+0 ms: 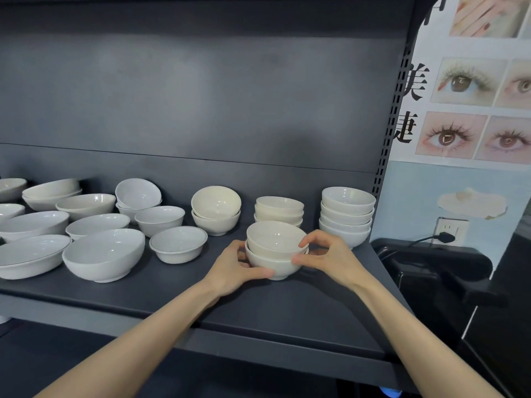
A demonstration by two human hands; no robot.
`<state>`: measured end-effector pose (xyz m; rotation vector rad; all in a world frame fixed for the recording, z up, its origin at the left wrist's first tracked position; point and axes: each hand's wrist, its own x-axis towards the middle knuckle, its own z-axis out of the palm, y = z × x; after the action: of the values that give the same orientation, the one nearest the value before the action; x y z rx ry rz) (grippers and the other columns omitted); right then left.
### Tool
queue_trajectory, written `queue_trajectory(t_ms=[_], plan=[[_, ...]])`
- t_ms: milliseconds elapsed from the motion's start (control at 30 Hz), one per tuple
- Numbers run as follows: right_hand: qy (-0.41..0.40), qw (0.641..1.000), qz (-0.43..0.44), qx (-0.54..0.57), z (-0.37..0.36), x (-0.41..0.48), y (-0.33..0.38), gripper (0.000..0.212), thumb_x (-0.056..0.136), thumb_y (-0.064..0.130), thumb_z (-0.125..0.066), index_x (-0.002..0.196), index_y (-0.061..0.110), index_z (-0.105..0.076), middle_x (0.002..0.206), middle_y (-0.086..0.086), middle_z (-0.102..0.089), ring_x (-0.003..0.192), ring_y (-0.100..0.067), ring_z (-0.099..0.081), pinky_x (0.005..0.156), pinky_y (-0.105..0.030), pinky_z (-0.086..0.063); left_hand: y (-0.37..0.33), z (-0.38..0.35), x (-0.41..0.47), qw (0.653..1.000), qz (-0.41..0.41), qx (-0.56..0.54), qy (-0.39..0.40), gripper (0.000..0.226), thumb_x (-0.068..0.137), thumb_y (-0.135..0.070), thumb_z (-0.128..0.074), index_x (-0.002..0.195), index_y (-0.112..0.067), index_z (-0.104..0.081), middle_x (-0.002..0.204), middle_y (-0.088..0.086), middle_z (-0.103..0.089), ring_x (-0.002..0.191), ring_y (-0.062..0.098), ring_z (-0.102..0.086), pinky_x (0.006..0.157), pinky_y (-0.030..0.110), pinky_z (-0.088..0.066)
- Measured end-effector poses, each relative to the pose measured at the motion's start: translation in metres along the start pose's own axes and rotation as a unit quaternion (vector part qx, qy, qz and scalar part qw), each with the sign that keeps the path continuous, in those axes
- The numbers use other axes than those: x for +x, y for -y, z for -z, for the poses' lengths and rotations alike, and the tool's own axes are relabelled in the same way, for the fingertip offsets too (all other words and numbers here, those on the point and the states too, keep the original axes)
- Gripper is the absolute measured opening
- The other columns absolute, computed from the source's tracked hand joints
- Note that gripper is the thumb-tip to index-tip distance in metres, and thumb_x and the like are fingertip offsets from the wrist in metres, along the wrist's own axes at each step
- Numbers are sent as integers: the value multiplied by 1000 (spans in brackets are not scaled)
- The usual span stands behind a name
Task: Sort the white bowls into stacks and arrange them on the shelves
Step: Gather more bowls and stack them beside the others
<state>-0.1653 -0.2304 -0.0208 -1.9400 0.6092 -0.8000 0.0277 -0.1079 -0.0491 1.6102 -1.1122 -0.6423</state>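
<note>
White bowls partly sorted on dark shelf: three stacks standing at right, many loose at left. Grasps nested pair near front edge, left hand and right hand curled round its sides.

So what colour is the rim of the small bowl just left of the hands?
White bowl with a thin dark rim line, seen in the head view.
</note>
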Motion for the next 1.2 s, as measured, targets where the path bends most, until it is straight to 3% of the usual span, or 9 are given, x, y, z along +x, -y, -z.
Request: queue_trajectory(t_ms=[133,267,433,667,767,900,1033,1100,1200], plan=[[18,1000,3,10,5,1,-2,25,71,13,-82,85,14,-62,86,4,-67,78,-12,-60,78,-33,-51,-3,-6,1,1000,4,4,-4,90,39,-45,-87,114,-18,-46,110,0,-63,96,17,-66,87,31,-55],[22,1000,7,9,7,2,-3,26,71,13,-82,87,14,-61,90,1,-67,82,-13,-61,80,-34,-52,-4,-8,0,1000,3,12,-10,75,50,-36,-87,110,-20,-45,108,1,-62,95,16,-66,83,28,-54],[34,999,-15,22,6,3,0,31,70,12,-83,91,14,-59,103,-15,-65,80,-19,-59,79,-50,-55,-6,-7,1,1000,8,3,8,80,54,-27,-90,118,-17,-42,113,0,-61,98,15,-65,82,24,-53],[2,999,-21,39,3,0,3,31,69,5,-83,89,11,-61,101,-19,-66,80,-21,-60,77,-49,-57,-4,-9,-2,1000,-3,-17,-20,77,59,-10,-91,123,-10,-49,110,2,-68,96,18,-69,81,25,-54],[-13,999,2,53,6,1,17,29,71,1,-81,92,6,-61,90,-11,-65,75,-20,-58,79,-51,-55,-19,-1,-3,998,-38,-21,-42,84,46,-20,-93,119,-11,-53,104,2,-70,85,13,-69,73,21,-55],[-50,995,58,70,17,19,56,33,72,-3,-78,100,-2,-60,86,-3,-64,76,-21,-55,77,-49,-55,-57,14,13,992,-95,-33,-79,66,63,-3,-87,118,-12,-52,103,1,-65,79,10,-66,67,11,-53],[-69,993,79,48,26,48,78,31,73,2,-79,99,3,-62,94,-15,-66,78,-22,-57,80,-54,-54,-79,25,47,990,-117,-41,-70,64,65,-4,-86,121,-8,-55,101,4,-62,61,2,-64,54,9,-47],[-78,993,82,34,28,64,78,29,74,4,-79,98,7,-62,102,-25,-66,80,-22,-58,82,-56,-54,-81,28,65,989,-121,-49,-70,65,64,-4,-87,122,-7,-57,99,1,-64,69,5,-67,61,10,-50],[-91,992,81,28,28,87,72,29,74,4,-79,96,14,-62,108,-25,-65,83,-23,-59,84,-54,-55,-81,29,91,987,-126,-74,-65,70,64,-2,-86,126,-7,-55,104,-1,-66,76,3,-68,63,10,-51]])
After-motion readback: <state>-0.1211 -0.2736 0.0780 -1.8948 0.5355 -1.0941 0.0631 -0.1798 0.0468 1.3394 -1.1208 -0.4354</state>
